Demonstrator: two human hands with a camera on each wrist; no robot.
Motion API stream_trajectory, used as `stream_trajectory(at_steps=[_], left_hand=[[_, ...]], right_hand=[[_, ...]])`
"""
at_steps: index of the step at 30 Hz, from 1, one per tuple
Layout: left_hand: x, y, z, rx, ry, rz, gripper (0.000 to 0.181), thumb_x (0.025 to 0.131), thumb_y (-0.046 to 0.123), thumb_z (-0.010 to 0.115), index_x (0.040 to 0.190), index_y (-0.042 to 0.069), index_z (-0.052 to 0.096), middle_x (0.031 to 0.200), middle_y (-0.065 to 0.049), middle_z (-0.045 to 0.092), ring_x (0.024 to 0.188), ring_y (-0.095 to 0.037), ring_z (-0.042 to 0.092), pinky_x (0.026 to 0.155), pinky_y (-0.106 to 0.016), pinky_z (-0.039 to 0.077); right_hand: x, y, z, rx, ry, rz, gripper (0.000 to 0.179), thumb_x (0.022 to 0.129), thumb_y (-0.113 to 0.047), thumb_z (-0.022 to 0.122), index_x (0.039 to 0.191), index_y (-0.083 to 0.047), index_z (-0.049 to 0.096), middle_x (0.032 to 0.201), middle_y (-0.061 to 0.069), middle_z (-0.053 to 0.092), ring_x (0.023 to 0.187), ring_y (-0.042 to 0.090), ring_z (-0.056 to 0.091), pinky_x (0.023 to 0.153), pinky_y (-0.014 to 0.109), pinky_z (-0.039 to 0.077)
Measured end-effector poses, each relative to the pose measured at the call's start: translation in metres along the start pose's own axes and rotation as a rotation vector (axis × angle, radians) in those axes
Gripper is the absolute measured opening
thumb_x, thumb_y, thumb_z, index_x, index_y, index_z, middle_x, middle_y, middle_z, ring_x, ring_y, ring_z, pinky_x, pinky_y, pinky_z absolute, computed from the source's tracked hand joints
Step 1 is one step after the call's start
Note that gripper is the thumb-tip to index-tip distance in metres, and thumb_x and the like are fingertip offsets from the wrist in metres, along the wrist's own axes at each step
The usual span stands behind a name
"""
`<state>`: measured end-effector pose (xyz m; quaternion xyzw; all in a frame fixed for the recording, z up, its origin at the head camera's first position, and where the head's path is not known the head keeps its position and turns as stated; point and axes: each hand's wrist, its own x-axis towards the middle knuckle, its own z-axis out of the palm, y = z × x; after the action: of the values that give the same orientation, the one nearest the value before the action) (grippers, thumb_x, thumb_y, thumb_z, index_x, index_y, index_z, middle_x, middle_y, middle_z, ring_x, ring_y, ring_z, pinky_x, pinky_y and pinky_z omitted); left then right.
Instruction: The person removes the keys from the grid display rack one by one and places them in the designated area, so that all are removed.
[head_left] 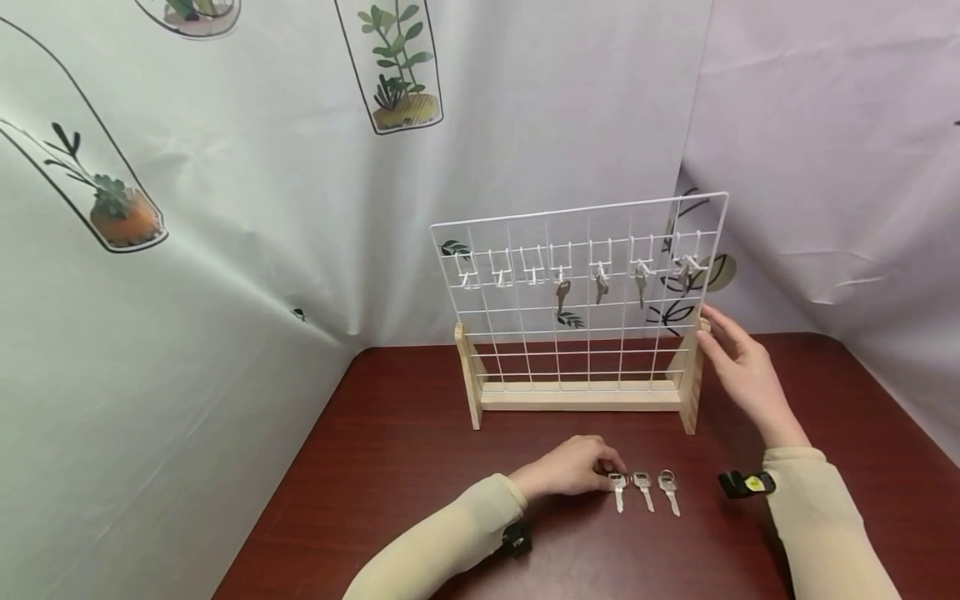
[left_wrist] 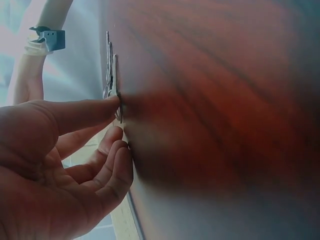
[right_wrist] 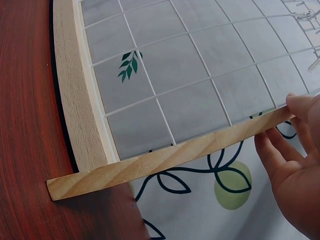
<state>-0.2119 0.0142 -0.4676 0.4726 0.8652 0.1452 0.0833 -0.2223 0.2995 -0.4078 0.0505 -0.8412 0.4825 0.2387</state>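
A white wire grid rack (head_left: pixel 577 310) stands upright on a wooden base, with several keys (head_left: pixel 563 296) hanging from hooks in its middle and right part. My right hand (head_left: pixel 744 379) grips the top of the rack's right wooden side post (right_wrist: pixel 200 143), thumb on one side and fingers on the other. In front of the rack, three silver keys lie in a row on the table. At the leftmost key (head_left: pixel 618 493), my left hand (head_left: pixel 573 467) pinches the head end between thumb and fingers. Beside it lie the middle key (head_left: pixel 643 490) and the right key (head_left: pixel 669 492).
The dark red table (head_left: pixel 360 483) has its back edge behind the rack. A white curtain (head_left: pixel 225 275) printed with plants hangs along the left and back. White hooks (head_left: pixel 501 277) also line the grid's left part.
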Motion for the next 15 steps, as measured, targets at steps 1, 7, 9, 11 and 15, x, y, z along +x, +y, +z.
stream_trajectory(at_steps=[1,7,9,11,15], left_hand=[[0.000,-0.001,-0.001,-0.007,0.000,0.003,0.021,0.089,0.019,0.076,0.110,0.018,0.077,0.088,0.011,0.063,0.080,0.005,0.052,0.072,-0.005,0.037],[0.000,-0.012,-0.012,-0.107,0.051,-0.034,0.023,0.091,0.019,0.076,0.114,0.016,0.075,0.094,0.008,0.064,0.080,0.005,0.057,0.074,-0.007,0.042],[-0.001,-0.015,-0.020,-0.140,0.085,-0.054,0.024,0.091,0.018,0.076,0.115,0.014,0.074,0.096,0.007,0.068,0.080,0.004,0.059,0.074,-0.009,0.045],[-0.003,-0.018,-0.029,-0.170,0.126,-0.069,0.025,0.092,0.018,0.075,0.116,0.012,0.073,0.099,0.003,0.070,0.082,0.002,0.060,0.076,-0.011,0.046],[-0.008,-0.021,-0.050,-0.250,0.210,-0.090,0.026,0.093,0.015,0.073,0.118,0.008,0.071,0.104,-0.002,0.069,0.088,-0.003,0.063,0.079,-0.016,0.049]], right_hand=[[0.000,0.000,0.000,0.000,0.001,-0.002,0.052,0.106,-0.031,0.054,0.155,-0.020,0.041,0.151,0.020,0.045,0.134,0.044,0.045,0.087,0.001,0.036],[0.000,0.001,0.000,0.002,0.007,-0.016,0.052,0.105,-0.029,0.055,0.155,-0.019,0.042,0.151,0.021,0.046,0.133,0.045,0.045,0.087,0.001,0.036],[0.000,0.001,0.000,0.002,0.008,-0.016,0.052,0.106,-0.029,0.055,0.155,-0.019,0.042,0.151,0.021,0.046,0.133,0.045,0.045,0.087,0.001,0.037],[-0.001,0.001,0.000,0.004,0.007,-0.015,0.052,0.106,-0.029,0.054,0.155,-0.019,0.042,0.151,0.021,0.045,0.134,0.045,0.045,0.087,0.001,0.037],[0.000,0.001,0.000,0.004,0.002,-0.008,0.052,0.106,-0.029,0.054,0.155,-0.019,0.041,0.152,0.021,0.045,0.134,0.046,0.044,0.087,0.001,0.037]])
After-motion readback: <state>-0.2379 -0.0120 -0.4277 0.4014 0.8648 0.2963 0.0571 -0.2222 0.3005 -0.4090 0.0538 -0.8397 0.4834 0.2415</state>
